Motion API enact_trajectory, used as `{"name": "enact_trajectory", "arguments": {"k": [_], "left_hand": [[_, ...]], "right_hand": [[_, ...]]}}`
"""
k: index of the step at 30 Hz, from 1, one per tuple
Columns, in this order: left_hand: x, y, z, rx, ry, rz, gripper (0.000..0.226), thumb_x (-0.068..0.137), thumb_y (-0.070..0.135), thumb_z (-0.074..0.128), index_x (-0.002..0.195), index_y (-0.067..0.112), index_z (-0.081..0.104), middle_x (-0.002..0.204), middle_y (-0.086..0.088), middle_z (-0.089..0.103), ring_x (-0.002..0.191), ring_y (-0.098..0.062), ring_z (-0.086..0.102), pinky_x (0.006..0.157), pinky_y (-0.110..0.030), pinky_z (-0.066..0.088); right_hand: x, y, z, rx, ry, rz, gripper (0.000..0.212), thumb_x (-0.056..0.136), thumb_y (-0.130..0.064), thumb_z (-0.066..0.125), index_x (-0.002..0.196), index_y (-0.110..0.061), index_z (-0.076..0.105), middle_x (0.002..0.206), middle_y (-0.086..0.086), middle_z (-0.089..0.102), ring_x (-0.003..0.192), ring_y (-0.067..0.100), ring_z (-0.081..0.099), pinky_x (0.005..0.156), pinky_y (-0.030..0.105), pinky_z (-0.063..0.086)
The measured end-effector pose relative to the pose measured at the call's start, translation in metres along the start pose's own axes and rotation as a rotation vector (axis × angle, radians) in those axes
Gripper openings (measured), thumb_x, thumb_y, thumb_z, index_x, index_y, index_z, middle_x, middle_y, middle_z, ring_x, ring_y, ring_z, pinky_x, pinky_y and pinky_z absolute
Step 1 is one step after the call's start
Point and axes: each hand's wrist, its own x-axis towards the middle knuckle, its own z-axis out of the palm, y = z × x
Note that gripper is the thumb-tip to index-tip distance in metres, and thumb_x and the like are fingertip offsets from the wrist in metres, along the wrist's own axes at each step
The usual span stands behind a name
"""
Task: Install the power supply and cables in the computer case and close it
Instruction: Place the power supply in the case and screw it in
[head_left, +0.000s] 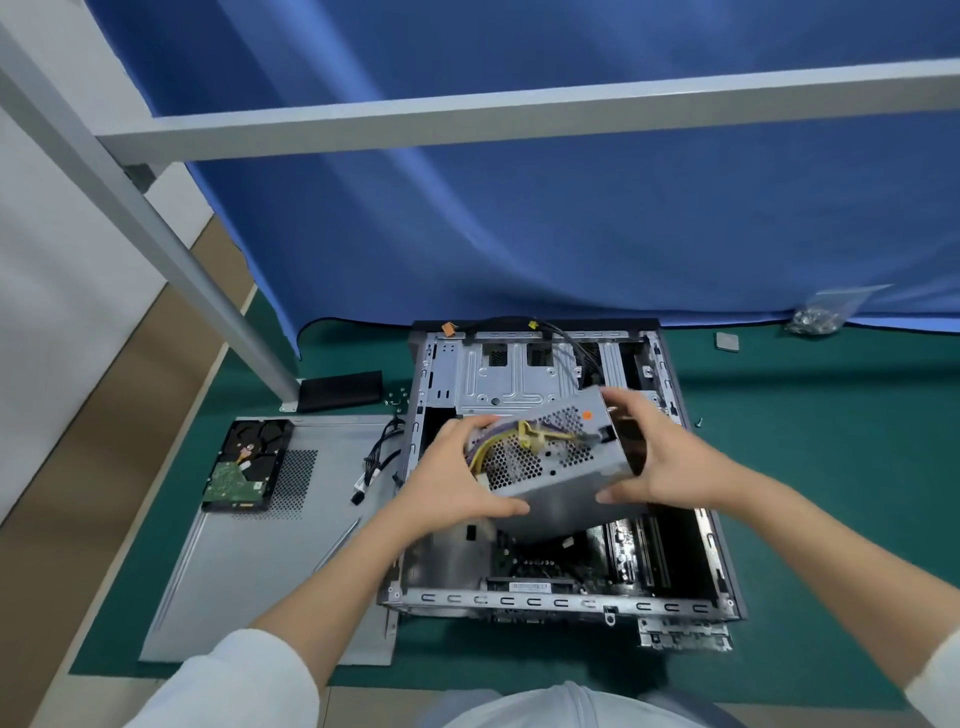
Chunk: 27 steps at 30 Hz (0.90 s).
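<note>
PSU going into the case

Got both hands, left hand (457, 480) and right hand (657, 457), wrapped round the power supply (550, 462), tilted above the open computer case (519, 603). Those 2 cable bundles could snag under it if I drop it in carelessly.

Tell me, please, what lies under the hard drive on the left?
The hard drive rests on the detached grey side panel, partly over its perforated vent. The panel lies on the green mat. Whatever is directly beneath the drive is covered.

No text is legible; the computer case (670, 605) sticker is blurred.
</note>
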Motion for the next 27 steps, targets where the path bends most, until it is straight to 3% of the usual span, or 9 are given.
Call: {"name": "enact_trajectory", "arguments": {"k": [3,6,8,11,13,15,21,25,27], "left_hand": [[-0.004,0.005,-0.01,-0.269,0.087,-0.052,0.092,0.035,0.059,0.086,0.115,0.063,0.039,0.115,0.042,0.045,0.103,0.026,0.043,0.09,-0.008,0.036],[0.0,0.012,-0.01,-0.649,0.191,-0.088,0.104,0.033,0.039,0.09,0.129,0.029,0.05,0.127,0.015,0.056,0.119,-0.003,0.053,0.106,-0.032,0.038],[0.0,0.018,-0.009,-0.875,0.209,-0.074,0.096,0.043,0.016,0.088,0.131,0.017,0.05,0.121,0.005,0.064,0.113,-0.015,0.06,0.1,-0.037,0.046],[0.0,0.02,-0.011,-1.077,0.198,-0.063,0.079,0.054,-0.002,0.081,0.125,0.018,0.052,0.099,0.007,0.073,0.09,-0.011,0.07,0.07,-0.029,0.058],[-0.001,0.019,-0.011,-1.157,0.168,-0.072,0.067,0.057,0.002,0.076,0.118,0.02,0.056,0.102,0.002,0.072,0.089,-0.013,0.07,0.064,-0.027,0.057],[-0.003,0.017,-0.007,-1.222,0.121,-0.094,0.071,0.051,0.01,0.077,0.119,0.017,0.057,0.105,-0.003,0.071,0.09,-0.015,0.069,0.064,-0.027,0.057],[-0.001,-0.005,-0.007,-1.127,-0.089,-0.202,0.061,0.067,0.012,0.079,0.123,0.013,0.053,0.102,-0.004,0.072,0.079,-0.015,0.071,0.06,-0.024,0.055],[0.0,-0.025,-0.007,-0.876,0.062,-0.346,0.051,0.083,0.01,0.068,0.129,0.004,0.048,0.099,-0.005,0.067,0.079,-0.015,0.066,0.068,-0.022,0.052],[-0.001,-0.033,-0.005,-0.574,0.098,-0.337,0.041,0.093,0.009,0.057,0.131,0.005,0.043,0.097,-0.001,0.063,0.073,-0.005,0.065,0.065,-0.013,0.049]], "right_hand": [[0.004,-0.029,-0.017,0.154,0.143,-0.073,0.111,0.055,-0.044,0.086,0.138,-0.054,0.013,0.134,-0.025,0.042,0.123,-0.014,0.039,0.097,0.003,0.03],[0.006,-0.044,-0.015,0.424,0.532,-0.084,0.106,0.054,-0.042,0.082,0.142,-0.039,0.023,0.137,-0.012,0.046,0.123,-0.007,0.044,0.103,0.016,0.034],[0.004,-0.046,-0.009,0.586,0.716,-0.06,0.101,0.058,-0.037,0.079,0.143,-0.03,0.026,0.137,-0.008,0.045,0.115,-0.01,0.049,0.095,0.016,0.042],[0.002,-0.042,0.002,0.818,0.552,-0.006,0.093,0.063,-0.022,0.072,0.145,-0.021,0.027,0.138,0.005,0.047,0.107,-0.002,0.058,0.089,0.02,0.047],[0.005,-0.043,0.01,0.818,0.316,0.023,0.098,0.058,-0.027,0.084,0.142,-0.018,0.033,0.135,0.007,0.053,0.112,0.012,0.06,0.094,0.03,0.048],[0.01,-0.046,0.011,0.811,0.193,0.054,0.108,0.045,-0.036,0.092,0.136,-0.019,0.039,0.126,0.002,0.061,0.11,0.017,0.062,0.083,0.028,0.053],[0.018,-0.042,0.006,0.745,0.256,0.099,0.096,0.042,-0.032,0.085,0.128,-0.018,0.046,0.12,0.003,0.064,0.107,0.023,0.063,0.085,0.036,0.052],[0.016,-0.032,-0.006,0.484,0.326,0.136,0.101,0.034,-0.04,0.089,0.125,-0.031,0.046,0.117,-0.006,0.063,0.105,0.015,0.063,0.094,0.039,0.049],[0.011,-0.025,-0.012,0.378,0.31,0.155,0.091,0.034,-0.045,0.088,0.114,-0.047,0.047,0.116,-0.013,0.061,0.107,0.009,0.06,0.093,0.035,0.048]]}}
